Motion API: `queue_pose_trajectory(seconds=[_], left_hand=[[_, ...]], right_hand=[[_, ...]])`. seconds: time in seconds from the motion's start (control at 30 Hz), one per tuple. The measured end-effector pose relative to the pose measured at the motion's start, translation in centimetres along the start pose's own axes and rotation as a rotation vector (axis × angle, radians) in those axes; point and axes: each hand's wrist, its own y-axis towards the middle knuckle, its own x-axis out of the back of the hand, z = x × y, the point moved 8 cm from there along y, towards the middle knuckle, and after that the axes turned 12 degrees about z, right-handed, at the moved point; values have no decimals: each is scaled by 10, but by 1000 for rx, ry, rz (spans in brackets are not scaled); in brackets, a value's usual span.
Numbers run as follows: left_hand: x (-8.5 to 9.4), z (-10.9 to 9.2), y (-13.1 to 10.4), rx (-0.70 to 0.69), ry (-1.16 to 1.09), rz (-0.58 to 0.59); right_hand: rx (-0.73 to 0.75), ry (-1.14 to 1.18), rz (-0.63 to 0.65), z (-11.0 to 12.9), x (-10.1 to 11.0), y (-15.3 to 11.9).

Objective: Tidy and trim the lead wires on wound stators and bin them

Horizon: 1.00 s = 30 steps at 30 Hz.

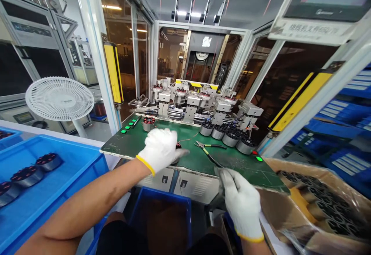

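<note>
White gloves (159, 137) with yellow cuffs (145, 164) cover your left hand (160, 148) and your right hand (242, 199). Your left is over the front part of the green worktop (171, 128), fingers curled and thumb stretched out to the right. Beside and behind that thumb sits a small wound part (177, 145), mostly hidden by the glove, with a thin wire (189, 140) trailing off to the right. Whether your fingers pinch it or only rest against it, I cannot tell.

Your right hand is at the front edge of the worktop, fingers pointing forward and close together. Their tips meet the end of one handle of the pliers (206, 150), which lie with their handles spread apart; I cannot tell whether you grip that handle or just touch it.

Behind your left hand stands a red-topped metal core (149, 124), near some green buttons (127, 126). Four dark-topped cores (231, 137) stand in a slanting row at the right, in front of the metal fixtures (193, 106). To your left, a blue bin (82, 162) holds more cores (26, 175); to your right, a cardboard box (268, 203) holds dark rings (321, 199).
</note>
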Motion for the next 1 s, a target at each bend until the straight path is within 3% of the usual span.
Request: queue_pose_trajectory(seconds=[0.13, 0.27, 0.4, 0.47, 0.57, 0.7, 0.8, 0.9, 1.0], left_hand=[[-27, -20, 7, 78, 71, 90], [-26, -6, 14, 7, 119, 104], [-21, 13, 17, -357, 36, 293], [-17, 20, 15, -473, -13, 339], [-15, 24, 16, -432, -27, 283], [-27, 14, 18, -324, -19, 221], [-33, 17, 23, -264, -95, 220], [-37, 18, 22, -421, -254, 326], [-37, 22, 21, -514, -335, 431]], right_hand=[[139, -42, 180, 26, -24, 49], [150, 23, 304, 21, -49, 69], [143, 101, 324, 13, -52, 67], [152, 106, 315, 12, -51, 65], [162, 87, 303, 13, -51, 64], [190, 15, 287, 15, -52, 68], [188, -38, 284, 18, -50, 66], [204, -33, 225, 35, -43, 53], [401, -51, 214, 77, -49, 29]])
